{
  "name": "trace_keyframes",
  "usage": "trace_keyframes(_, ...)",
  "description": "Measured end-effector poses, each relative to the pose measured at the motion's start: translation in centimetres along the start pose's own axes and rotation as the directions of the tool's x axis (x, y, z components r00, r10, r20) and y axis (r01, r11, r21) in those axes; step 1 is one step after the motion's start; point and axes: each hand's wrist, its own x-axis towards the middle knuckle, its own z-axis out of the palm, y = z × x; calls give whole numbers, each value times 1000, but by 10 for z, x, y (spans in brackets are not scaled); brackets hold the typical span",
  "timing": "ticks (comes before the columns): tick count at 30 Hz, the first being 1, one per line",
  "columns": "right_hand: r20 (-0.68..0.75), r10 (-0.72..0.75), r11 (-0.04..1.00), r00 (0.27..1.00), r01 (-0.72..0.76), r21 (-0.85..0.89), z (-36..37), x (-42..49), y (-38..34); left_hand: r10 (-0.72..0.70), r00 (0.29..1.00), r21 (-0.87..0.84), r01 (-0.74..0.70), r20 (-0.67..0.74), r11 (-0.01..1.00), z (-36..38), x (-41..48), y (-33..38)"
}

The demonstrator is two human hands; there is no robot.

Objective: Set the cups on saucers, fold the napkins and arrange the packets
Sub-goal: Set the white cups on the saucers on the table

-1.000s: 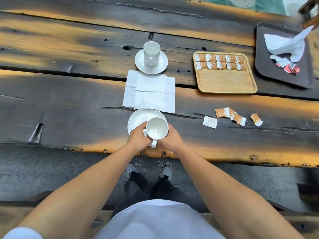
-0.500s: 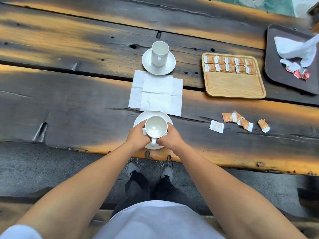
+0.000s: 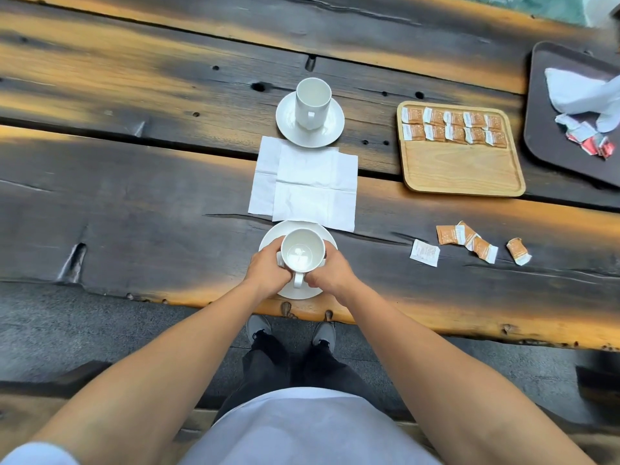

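The near cup point(image 3: 303, 251) is sitting over the front saucer point(image 3: 299, 226) by the table's point(image 3: 134, 213) near edge, and I am watching the left hand point(image 3: 268, 271) and right hand point(image 3: 330, 273) gripping its sides with curled fingers, handle facing me.

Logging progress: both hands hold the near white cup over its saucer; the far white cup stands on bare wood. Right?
No: in the head view the far white cup stands on a round white saucer. The rest holds.
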Motion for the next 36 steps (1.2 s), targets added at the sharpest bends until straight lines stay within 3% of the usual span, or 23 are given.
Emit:
trace_keyframes(12,7,5,1000,1000,-5,-6,0,8,6,-41,999,18,41,19,999,6,8,-7)
trace_keyframes(36,-15,-26,997,1000,25,-72,8,16,14,54,998,78,-55,13,995,2,10,-13)
